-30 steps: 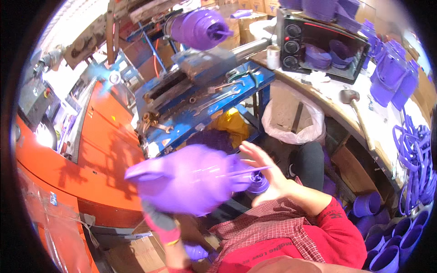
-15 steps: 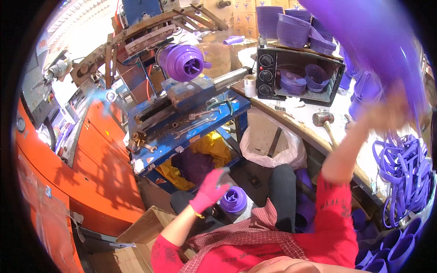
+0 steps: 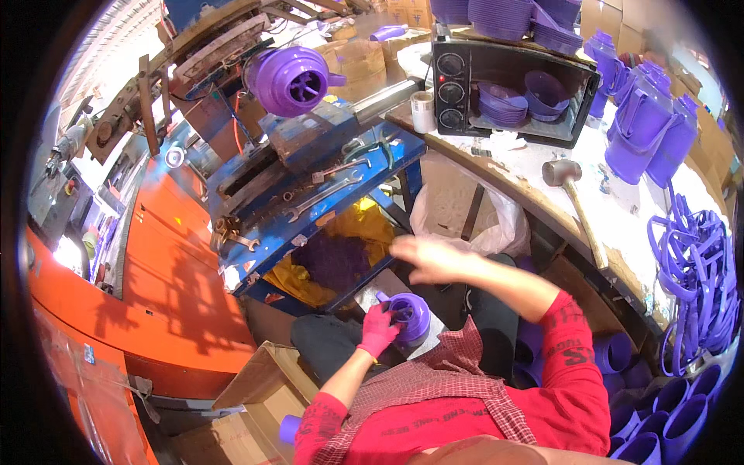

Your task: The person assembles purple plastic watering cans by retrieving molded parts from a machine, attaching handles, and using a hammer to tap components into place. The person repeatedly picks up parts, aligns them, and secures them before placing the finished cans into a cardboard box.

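Observation:
My left hand (image 3: pixel 379 328), in a pink glove, grips a small round purple plastic part (image 3: pixel 411 317) low in front of me, near my lap. My bare right hand (image 3: pixel 425 258) hovers just above it, blurred, fingers spread and holding nothing. Several purple jugs (image 3: pixel 640 133) stand on the bench (image 3: pixel 542 174) at the right. Another purple jug (image 3: pixel 290 78) sits in the machine's mould at the upper left.
A blue tool shelf (image 3: pixel 310 198) with wrenches sits ahead. An orange machine body (image 3: pixel 155 263) fills the left. A small black oven (image 3: pixel 511 89) holds purple lids. A hammer (image 3: pixel 577 205), purple handle loops (image 3: pixel 697 263) and stacked purple tubs (image 3: pixel 659 422) lie right. A cardboard box (image 3: pixel 256 395) sits lower left.
A second ago both hands held a large purple jug. My right hand lifted it up to the right bench, let go, and came back down; my left hand took the small purple part.

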`<state>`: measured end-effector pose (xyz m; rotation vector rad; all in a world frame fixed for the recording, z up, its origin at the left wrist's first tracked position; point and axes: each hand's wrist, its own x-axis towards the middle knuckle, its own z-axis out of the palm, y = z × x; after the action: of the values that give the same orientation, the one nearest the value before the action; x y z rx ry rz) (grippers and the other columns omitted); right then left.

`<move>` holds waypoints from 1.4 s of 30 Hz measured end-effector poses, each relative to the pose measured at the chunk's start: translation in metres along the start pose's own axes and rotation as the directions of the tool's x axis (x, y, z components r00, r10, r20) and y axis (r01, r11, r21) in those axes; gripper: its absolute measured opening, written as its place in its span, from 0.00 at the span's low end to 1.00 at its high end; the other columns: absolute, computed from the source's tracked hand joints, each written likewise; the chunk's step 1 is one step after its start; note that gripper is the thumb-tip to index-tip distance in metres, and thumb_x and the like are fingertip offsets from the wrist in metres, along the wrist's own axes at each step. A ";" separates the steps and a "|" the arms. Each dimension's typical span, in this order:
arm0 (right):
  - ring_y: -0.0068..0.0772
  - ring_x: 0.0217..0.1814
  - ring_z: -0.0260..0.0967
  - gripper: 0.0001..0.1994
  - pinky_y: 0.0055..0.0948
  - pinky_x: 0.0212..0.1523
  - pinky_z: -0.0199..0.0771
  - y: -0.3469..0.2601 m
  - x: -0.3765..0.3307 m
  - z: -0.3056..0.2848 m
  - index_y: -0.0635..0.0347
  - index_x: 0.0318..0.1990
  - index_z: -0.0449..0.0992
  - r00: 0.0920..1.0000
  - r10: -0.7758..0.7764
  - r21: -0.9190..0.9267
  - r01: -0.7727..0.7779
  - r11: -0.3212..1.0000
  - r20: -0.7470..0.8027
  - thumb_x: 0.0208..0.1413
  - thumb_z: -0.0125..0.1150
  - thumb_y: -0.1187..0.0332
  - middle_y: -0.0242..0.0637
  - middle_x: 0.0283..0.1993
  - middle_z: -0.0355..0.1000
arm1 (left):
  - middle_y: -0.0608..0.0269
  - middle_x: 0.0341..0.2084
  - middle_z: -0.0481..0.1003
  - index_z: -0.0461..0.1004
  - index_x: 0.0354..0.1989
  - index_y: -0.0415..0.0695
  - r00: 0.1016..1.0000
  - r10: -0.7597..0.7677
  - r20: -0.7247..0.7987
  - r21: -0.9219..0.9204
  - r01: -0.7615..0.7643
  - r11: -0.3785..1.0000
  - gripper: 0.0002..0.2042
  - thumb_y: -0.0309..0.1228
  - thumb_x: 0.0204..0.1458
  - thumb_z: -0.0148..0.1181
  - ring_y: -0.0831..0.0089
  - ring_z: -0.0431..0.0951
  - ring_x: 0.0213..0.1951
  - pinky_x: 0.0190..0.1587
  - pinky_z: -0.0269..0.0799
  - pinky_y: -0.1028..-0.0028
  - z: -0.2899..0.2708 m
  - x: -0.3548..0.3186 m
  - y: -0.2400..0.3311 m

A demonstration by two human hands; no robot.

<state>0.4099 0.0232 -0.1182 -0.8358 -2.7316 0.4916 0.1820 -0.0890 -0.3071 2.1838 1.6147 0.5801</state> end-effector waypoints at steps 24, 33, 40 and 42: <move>0.57 0.56 0.65 0.35 0.46 0.57 0.69 -0.036 -0.177 -0.061 0.61 0.55 0.69 0.705 0.081 -0.101 -0.213 0.972 -0.704 0.29 0.65 0.79 0.50 0.54 0.64 | 0.56 0.61 0.66 0.64 0.64 0.48 0.453 0.718 -0.528 0.787 -0.056 0.614 0.36 0.31 0.41 0.69 0.53 0.63 0.63 0.63 0.62 0.57 -0.383 0.227 0.113; 0.54 0.60 0.66 0.34 0.45 0.59 0.70 0.003 -0.101 -0.115 0.57 0.56 0.73 0.407 -0.088 -0.214 -0.275 0.937 -0.909 0.33 0.67 0.81 0.48 0.58 0.65 | 0.58 0.49 0.69 0.75 0.50 0.55 0.375 0.913 -0.162 0.915 -0.290 0.281 0.22 0.27 0.42 0.60 0.56 0.69 0.50 0.56 0.69 0.62 -0.370 0.154 0.195; 0.51 0.62 0.65 0.33 0.43 0.62 0.67 0.019 0.019 -0.172 0.55 0.55 0.74 0.373 -0.433 -0.476 -0.026 0.879 -0.821 0.34 0.66 0.83 0.45 0.60 0.67 | 0.55 0.49 0.73 0.76 0.54 0.48 0.799 0.447 -0.402 0.417 -0.275 0.866 0.35 0.35 0.27 0.72 0.55 0.70 0.50 0.54 0.66 0.57 -0.340 -0.030 0.147; 0.50 0.63 0.64 0.34 0.44 0.63 0.67 0.015 0.057 -0.176 0.52 0.57 0.74 0.403 -0.487 -0.524 0.022 0.852 -0.775 0.34 0.66 0.83 0.41 0.61 0.66 | 0.53 0.47 0.73 0.74 0.57 0.46 0.888 0.264 -0.378 0.082 -0.252 0.964 0.38 0.36 0.27 0.72 0.54 0.70 0.49 0.54 0.67 0.59 -0.313 -0.030 0.118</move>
<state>0.4286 0.1109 0.0437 -0.4704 -1.8333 -0.5696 0.1056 -0.1364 0.0159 2.4425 1.5210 1.1342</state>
